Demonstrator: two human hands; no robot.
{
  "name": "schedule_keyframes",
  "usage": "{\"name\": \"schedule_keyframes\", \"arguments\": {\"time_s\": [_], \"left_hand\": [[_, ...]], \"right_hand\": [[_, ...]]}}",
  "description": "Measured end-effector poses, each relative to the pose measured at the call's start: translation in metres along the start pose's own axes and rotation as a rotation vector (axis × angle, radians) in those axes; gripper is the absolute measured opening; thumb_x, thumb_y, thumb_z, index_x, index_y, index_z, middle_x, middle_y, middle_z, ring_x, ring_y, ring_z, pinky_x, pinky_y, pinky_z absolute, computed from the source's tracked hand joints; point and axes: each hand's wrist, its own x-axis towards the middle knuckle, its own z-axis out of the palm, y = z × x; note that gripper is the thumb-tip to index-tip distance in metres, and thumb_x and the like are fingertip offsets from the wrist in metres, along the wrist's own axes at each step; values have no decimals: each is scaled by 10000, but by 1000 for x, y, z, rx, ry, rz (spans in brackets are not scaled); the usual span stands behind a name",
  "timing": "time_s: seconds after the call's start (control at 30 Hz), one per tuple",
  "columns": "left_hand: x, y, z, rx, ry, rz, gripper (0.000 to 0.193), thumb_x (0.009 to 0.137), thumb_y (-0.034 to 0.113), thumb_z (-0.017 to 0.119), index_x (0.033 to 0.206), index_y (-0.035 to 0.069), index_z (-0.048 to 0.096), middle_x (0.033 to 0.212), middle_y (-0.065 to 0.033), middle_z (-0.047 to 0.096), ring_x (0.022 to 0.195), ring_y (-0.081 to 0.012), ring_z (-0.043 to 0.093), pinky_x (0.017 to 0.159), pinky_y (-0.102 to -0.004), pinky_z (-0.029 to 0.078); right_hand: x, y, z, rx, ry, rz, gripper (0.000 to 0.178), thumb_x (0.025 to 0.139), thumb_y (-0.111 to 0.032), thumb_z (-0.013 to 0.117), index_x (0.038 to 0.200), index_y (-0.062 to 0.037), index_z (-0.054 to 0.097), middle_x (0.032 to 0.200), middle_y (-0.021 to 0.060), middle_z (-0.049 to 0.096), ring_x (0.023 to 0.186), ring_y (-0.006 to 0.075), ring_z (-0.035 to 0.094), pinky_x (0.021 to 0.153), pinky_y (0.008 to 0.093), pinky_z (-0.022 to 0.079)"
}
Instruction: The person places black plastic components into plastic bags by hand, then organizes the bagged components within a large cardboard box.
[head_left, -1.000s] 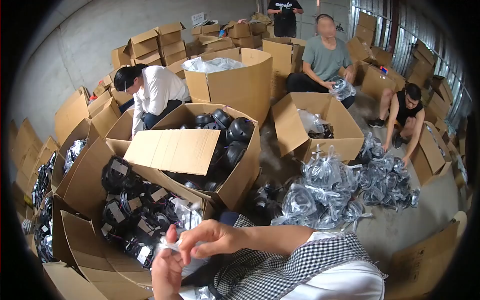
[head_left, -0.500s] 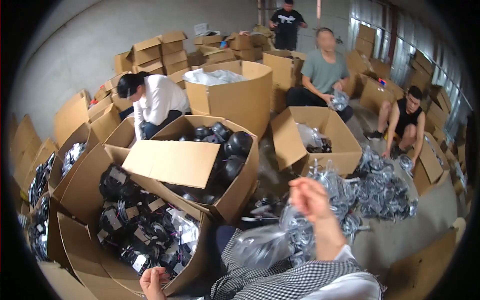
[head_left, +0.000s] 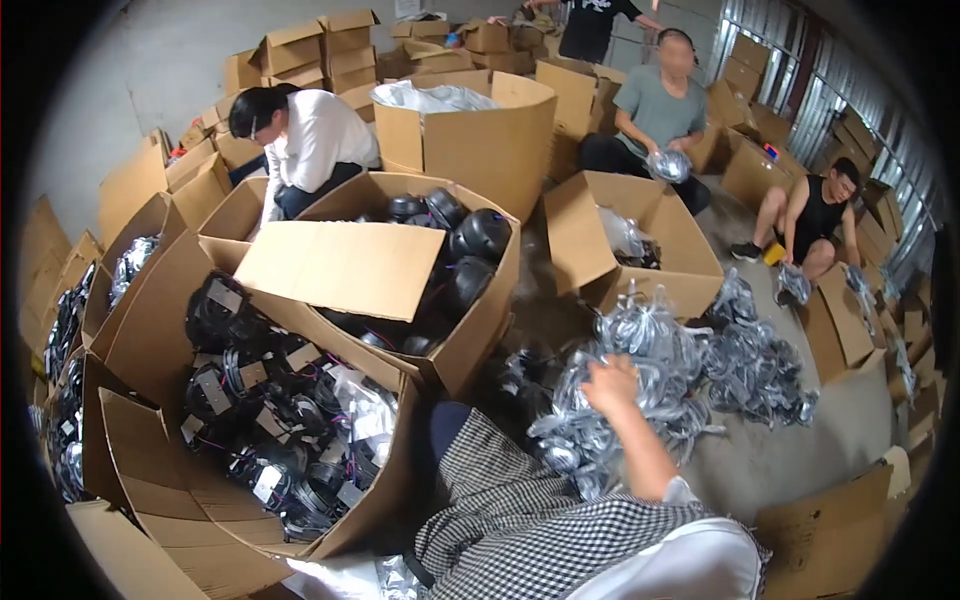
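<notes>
My right hand (head_left: 612,385) reaches out above a heap of clear plastic bags (head_left: 655,350) with grey, round-looking contents. Its fingers look loosely spread, and nothing shows clearly held in them. My left hand is out of view. Just left of my checkered apron (head_left: 540,530) stands an open cardboard box (head_left: 150,450) of black round parts (head_left: 245,375) with wires and pale labels. A crumpled clear plastic bag (head_left: 362,410) lies on those parts. More clear plastic (head_left: 345,578) lies at the lower edge, beside my lap.
Behind, another box (head_left: 490,320) holds black domes (head_left: 480,235) under a raised flap (head_left: 340,268). An open box (head_left: 680,290) stands past the heap. Co-workers sit around: one in white (head_left: 325,140), one in grey-green (head_left: 660,110), one in black (head_left: 815,215). Stacked cartons line the back wall.
My left hand has gone out of view at the lower edge. The clear bag that hung by my lap is no longer there, and my right hand is now over the heap. The view has tilted down.
</notes>
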Motion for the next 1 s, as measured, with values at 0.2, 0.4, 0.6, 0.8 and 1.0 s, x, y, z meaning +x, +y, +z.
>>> {"name": "schedule_keyframes", "arguments": {"time_s": [0.2, 0.4, 0.6, 0.8, 1.0], "left_hand": [[138, -115, 165, -1400, -319, -91, 481, 891, 402, 635, 1097, -32, 613, 861, -97, 639, 763, -258, 588, 699, -389, 510], [72, -96, 131, -1567, -128, -89, 321, 845, 128, 668, 1078, -85, 607, 983, -178, 630, 832, -272, 604, 720, -414, 513], [-2, -102, 87, -1041, 604, 178, 267, 854, 82, 660, 1048, -95, 612, 1011, -185, 643, 863, -243, 604, 770, -387, 508], [-81, -9, 38, -1318, 48, 833, 333, 801, -9, 708, 1112, -44, 593, 1089, -138, 623, 966, -206, 594, 838, -350, 490], [-117, 54, -19, -1417, -103, 696, 443, 710, -86, 730, 1113, -3, 566, 1072, -96, 620, 927, -197, 598, 741, -324, 510]], "right_hand": [[-19, -99, 4, 280, -59, -504, 408, 785, -406, 652, 1087, -133, 645, 1176, 106, 578, 1169, 309, 511, 917, 469, 453], [-57, -153, -7, 530, 7, -790, 399, 806, -351, 647, 1121, -105, 636, 1147, 97, 582, 1118, 288, 549, 898, 420, 482], [-97, -207, -29, 841, 84, -1083, 317, 825, -240, 630, 1068, -36, 634, 1110, 122, 613, 1032, 294, 591, 886, 380, 483], [-165, -283, -29, 1261, -585, -1713, 1091, 754, -428, 739, 1493, -19, 47, 1522, 263, 134, 1413, 368, 182, 1140, 414, 192], [-183, -280, -31, 1637, -1797, -950, 667, 821, -144, 702, 1392, -54, 370, 1201, 76, 587, 1091, 145, 546, 964, 326, 438]]}}
